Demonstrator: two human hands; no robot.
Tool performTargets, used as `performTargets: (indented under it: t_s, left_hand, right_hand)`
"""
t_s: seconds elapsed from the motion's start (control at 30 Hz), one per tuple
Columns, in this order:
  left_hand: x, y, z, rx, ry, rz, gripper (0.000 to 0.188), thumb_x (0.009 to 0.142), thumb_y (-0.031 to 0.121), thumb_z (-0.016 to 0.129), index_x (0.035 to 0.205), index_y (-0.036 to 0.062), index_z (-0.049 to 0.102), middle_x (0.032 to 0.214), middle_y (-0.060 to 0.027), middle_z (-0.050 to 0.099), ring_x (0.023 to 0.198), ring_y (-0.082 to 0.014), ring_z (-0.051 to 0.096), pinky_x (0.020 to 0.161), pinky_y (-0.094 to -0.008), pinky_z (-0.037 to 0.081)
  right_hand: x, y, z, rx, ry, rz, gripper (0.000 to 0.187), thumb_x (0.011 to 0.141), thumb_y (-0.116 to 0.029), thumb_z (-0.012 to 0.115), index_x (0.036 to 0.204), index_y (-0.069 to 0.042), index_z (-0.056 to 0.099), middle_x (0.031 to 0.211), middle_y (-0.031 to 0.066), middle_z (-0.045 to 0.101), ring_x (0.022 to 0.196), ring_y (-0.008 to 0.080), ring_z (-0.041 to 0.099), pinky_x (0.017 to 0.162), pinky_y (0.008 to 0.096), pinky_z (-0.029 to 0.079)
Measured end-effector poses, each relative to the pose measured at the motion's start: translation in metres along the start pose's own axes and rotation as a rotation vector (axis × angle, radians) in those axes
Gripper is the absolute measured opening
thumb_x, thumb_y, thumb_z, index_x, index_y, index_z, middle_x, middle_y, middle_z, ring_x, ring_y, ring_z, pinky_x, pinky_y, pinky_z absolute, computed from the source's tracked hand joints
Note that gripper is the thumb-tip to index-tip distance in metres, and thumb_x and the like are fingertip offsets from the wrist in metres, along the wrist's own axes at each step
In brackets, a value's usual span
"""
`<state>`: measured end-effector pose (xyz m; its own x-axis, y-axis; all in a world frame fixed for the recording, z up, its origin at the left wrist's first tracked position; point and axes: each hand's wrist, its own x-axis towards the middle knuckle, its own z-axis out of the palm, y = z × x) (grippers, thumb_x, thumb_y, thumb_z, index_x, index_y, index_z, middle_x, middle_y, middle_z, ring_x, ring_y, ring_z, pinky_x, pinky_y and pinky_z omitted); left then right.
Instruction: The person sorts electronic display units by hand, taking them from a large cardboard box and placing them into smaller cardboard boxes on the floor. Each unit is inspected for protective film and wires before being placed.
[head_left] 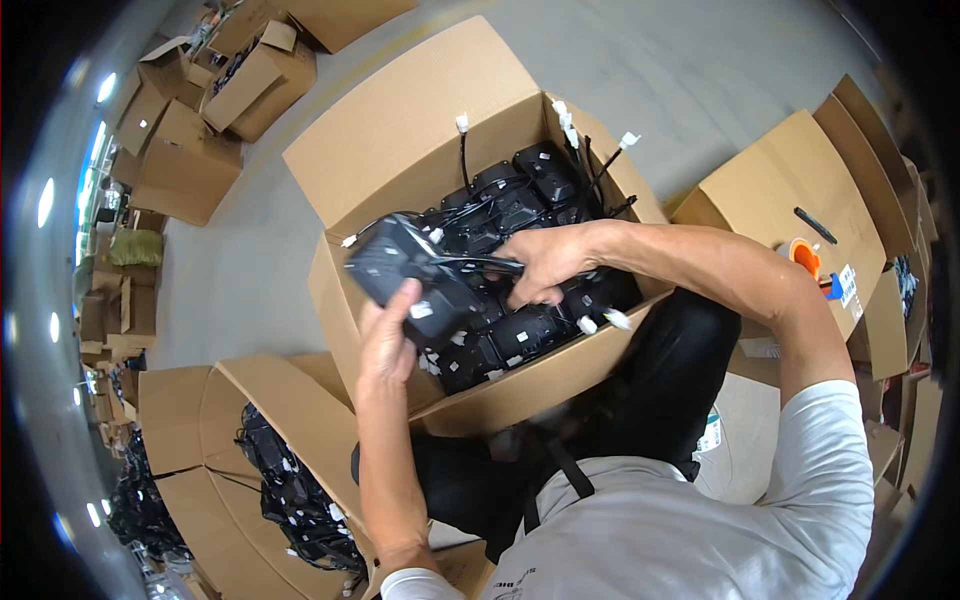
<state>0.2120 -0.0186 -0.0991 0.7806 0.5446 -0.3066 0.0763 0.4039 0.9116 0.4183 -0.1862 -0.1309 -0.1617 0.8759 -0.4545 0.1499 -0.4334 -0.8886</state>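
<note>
My left hand (388,345) holds a black boxy part (405,275) with a white sticker, lifted over an open cardboard box (400,130). From that part a black cable (480,264) runs right into my right hand (545,265), which grips it over the box. The box is packed with several similar black parts (515,200) whose cables end in white plugs (462,123).
A second open cardboard box (230,420) at lower left holds more black parts. A closed box (790,190) at right carries an orange tape roll (804,254), a black pen and a blue tool. Several more cartons (200,110) stand at upper left on the grey floor.
</note>
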Motion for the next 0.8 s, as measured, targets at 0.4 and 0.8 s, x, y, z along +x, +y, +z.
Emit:
performTargets:
  t_s: [0.4,0.8]
  left_hand:
    - [0.114,-0.229,-0.047,0.39,0.073,-0.229,0.04,0.092,0.018,0.071,0.125,0.0005,0.057,0.11,-0.0106,0.067,0.096,-0.0209,0.063,0.085,-0.0379,0.052]
    - [0.019,-0.041,-0.018,1.247,-0.555,0.141,0.035,0.087,0.024,0.069,0.106,-0.0047,0.067,0.102,-0.0256,0.067,0.108,-0.0398,0.065,0.09,-0.0475,0.053]
  right_hand:
    - [0.079,0.062,0.009,-1.462,0.264,-0.277,0.063,0.065,-0.04,0.085,0.111,-0.004,0.063,0.114,0.0111,0.063,0.116,0.0273,0.057,0.1,0.0395,0.042]
    - [0.083,0.099,0.033,-1.703,0.154,0.091,0.103,0.076,-0.053,0.075,0.152,0.002,0.031,0.158,0.0217,0.031,0.149,0.0345,0.024,0.122,0.0576,0.012]
